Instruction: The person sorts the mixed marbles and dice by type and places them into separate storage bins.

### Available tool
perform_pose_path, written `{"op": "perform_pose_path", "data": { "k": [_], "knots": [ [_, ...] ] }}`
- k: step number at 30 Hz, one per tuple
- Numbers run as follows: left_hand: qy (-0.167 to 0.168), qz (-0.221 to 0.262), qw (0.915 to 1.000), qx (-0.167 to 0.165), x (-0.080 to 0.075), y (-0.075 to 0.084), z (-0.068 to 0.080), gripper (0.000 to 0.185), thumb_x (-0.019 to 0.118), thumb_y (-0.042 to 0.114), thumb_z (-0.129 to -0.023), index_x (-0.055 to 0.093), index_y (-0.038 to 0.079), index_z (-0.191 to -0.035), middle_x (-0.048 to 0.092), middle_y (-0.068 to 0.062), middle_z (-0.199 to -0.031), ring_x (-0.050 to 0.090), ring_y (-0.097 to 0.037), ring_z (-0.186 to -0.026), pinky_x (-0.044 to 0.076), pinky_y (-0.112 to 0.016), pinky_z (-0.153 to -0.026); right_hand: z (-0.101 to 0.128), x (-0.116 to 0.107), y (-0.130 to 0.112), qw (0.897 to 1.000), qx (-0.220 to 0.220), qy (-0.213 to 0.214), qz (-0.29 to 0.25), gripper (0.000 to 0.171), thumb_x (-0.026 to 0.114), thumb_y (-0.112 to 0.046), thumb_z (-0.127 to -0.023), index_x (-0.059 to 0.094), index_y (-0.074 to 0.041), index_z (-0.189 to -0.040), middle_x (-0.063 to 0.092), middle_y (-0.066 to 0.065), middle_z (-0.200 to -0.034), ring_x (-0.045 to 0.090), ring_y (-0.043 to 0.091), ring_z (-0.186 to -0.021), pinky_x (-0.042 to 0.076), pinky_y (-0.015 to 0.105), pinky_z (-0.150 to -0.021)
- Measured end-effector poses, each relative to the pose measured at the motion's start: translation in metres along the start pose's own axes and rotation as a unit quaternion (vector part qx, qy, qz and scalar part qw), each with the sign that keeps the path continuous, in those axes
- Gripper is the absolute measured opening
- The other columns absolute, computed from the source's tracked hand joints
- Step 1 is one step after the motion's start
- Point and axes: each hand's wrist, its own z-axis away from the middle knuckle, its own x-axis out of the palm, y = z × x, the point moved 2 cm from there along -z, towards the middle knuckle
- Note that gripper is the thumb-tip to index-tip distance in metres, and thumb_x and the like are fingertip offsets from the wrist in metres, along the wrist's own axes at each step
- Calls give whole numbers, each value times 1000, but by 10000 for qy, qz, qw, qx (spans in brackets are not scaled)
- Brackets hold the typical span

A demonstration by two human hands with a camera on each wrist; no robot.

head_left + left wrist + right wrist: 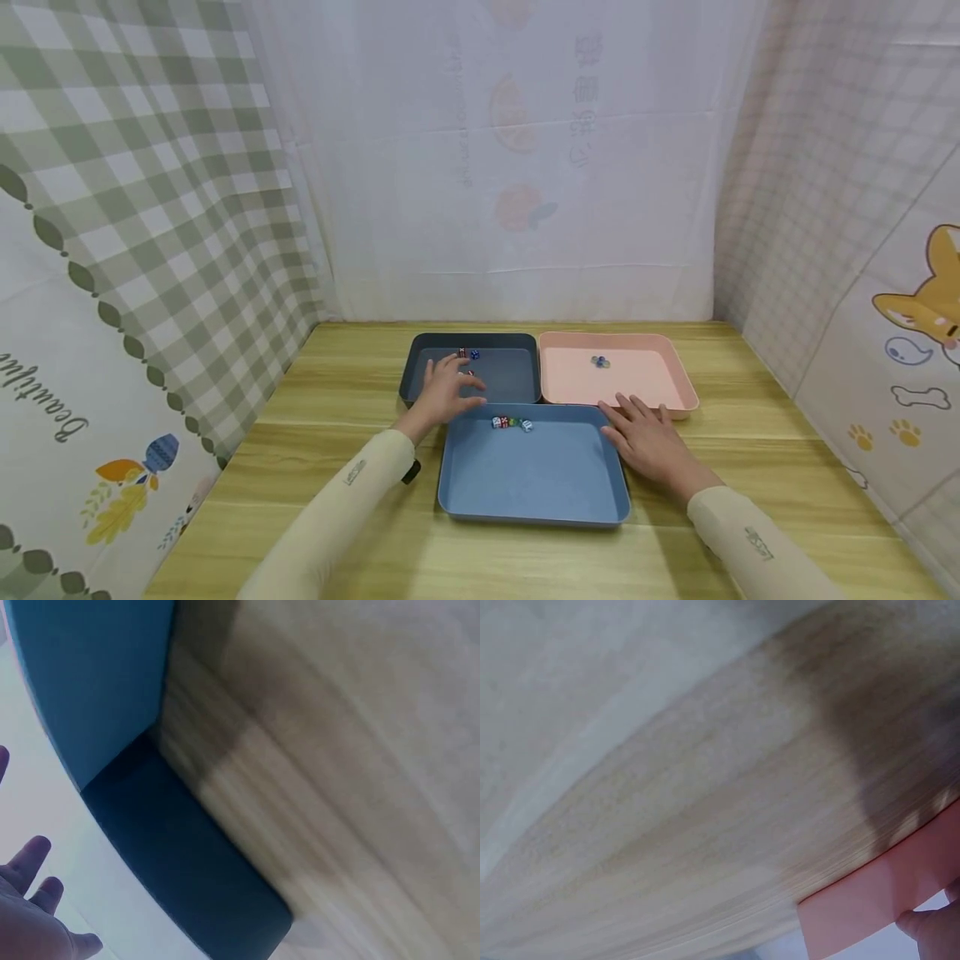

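My left hand (447,390) hovers over the near left part of the dark navy tray (513,383), fingers spread and loosely bent, nothing between them. Just past its fingertips lie a red die (462,353) and a blue die (475,354); another small reddish die (471,372) is partly covered by the fingers. My right hand (641,437) rests with relaxed fingers where the blue tray (536,483) meets the pink tray (660,379). Along the blue tray's far side sit a white die (497,422), a red die (505,422), small green pieces (515,422) and a pale die (527,426).
In the pink tray is a small cluster of blue and clear greenish pieces (601,362). All three trays stand edge to edge on a wood-grain table (352,400). A white curtain (495,167) hangs behind, with a checked cloth (172,167) at left.
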Motion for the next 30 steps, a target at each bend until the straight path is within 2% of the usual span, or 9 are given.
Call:
{"op": "perform_pose_path", "data": {
  "k": [5, 15, 23, 30],
  "knots": [
    [-37, 172, 9998, 113, 8, -1, 7, 20, 76, 33, -88, 78, 22, -105, 45, -16, -148, 24, -39, -145, 6, -70, -112, 1, 0, 0, 10000, 53, -4, -55, 54, 46, -40, -104, 47, -11, -149, 36, 25, -153, 29, 48, -140, 14, 77, -105],
    [-51, 586, 9983, 40, 21, -3, 18, 19, 79, 30, -86, 78, 20, -102, 43, -19, -149, 23, -42, -145, 5, -70, -112, 1, 0, 0, 9999, 40, 29, -111, 53, 48, -39, -104, 47, -11, -149, 36, 25, -153, 28, 48, -140, 13, 77, -105],
    [-13, 497, 9987, -62, 36, -2, 17, 21, 80, 34, -85, 79, 21, -102, 42, -18, -150, 24, -41, -144, 6, -71, -111, 1, 0, 0, 9999, 50, 39, -144, 54, 47, -41, -104, 47, -11, -149, 36, 25, -153, 28, 48, -140, 13, 76, -105],
    [-35, 307, 9995, -76, 40, 2, 14, 22, 80, 36, -84, 80, 21, -101, 43, -17, -149, 25, -40, -143, 5, -71, -111, 1, 0, 0, 9998, 36, 56, -162, 54, 48, -40, -104, 47, -11, -149, 37, 25, -152, 29, 48, -140, 13, 76, -105]
  ]
}}
